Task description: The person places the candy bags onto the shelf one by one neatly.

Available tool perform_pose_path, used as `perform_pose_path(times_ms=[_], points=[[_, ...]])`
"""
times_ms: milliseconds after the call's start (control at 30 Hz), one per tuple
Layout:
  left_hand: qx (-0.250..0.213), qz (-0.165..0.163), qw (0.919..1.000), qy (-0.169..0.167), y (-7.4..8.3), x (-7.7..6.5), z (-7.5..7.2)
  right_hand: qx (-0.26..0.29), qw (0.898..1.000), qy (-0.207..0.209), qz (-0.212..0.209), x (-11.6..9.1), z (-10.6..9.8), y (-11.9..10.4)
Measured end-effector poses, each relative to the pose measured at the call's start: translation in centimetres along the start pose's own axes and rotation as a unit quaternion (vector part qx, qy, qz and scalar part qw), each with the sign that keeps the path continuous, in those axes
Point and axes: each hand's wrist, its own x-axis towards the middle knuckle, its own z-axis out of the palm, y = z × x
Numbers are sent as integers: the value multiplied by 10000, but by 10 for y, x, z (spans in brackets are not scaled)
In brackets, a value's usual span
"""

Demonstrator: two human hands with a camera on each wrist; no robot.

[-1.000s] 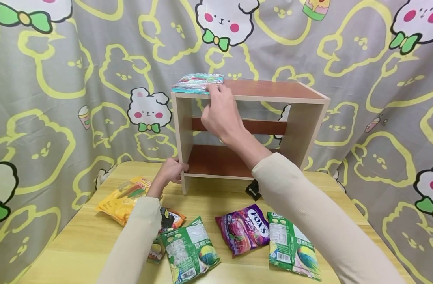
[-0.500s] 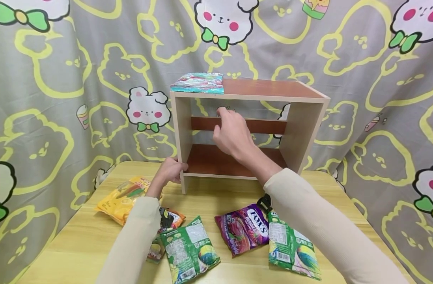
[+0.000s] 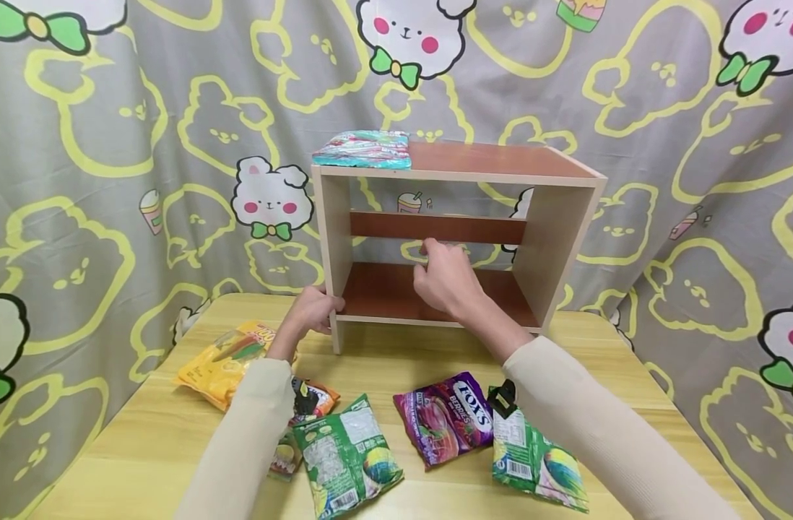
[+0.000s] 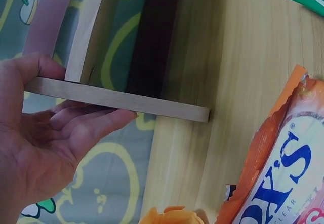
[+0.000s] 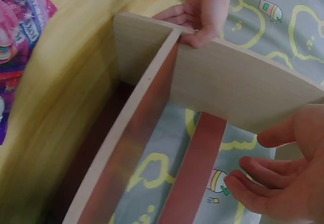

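A small wooden shelf [image 3: 568,238] with brown boards stands on the table. My left hand [image 3: 314,309] holds the edge of its left side panel [image 4: 172,111], thumb on the inner face and fingers along the outer one. In front of the shelf's opening is my right hand [image 3: 447,278], holding nothing, its fingers loosely bent in the right wrist view. A shiny turquoise candy bag [image 3: 364,150] lies flat on the left end of the shelf top.
On the wooden table [image 3: 130,462] lie a yellow mango bag [image 3: 224,365], an orange Fox's bag [image 4: 291,168], a purple Fox's berries bag [image 3: 445,422] and two green bags [image 3: 347,458] [image 3: 539,462]. A patterned curtain [image 3: 240,108] hangs behind.
My right hand has let go of the turquoise bag on the shelf top and come down and to the right, before the opening. The left hand has kept its place.
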Motion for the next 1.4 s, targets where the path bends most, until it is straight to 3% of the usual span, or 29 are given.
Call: perform_pose_path(times_ms=[433,700,933,1133,1400], points=[[39,90,9999,33,3,-4,0,-108,9908,-1150,701,-32,21,33],[95,90,9999,35,3,-3,0,-689,9801,-1545,1038,-53,32,57],[135,31,9999,7,3,-4,-2,-999,9610,-2129,1454,-70,35,76],[67,20,10000,-4,3,-5,-2,-1489,9449,-2582,1357,-79,35,88],[67,90,9999,-6,1,-5,0,-1710,9037,-3503,1773,-91,31,100]])
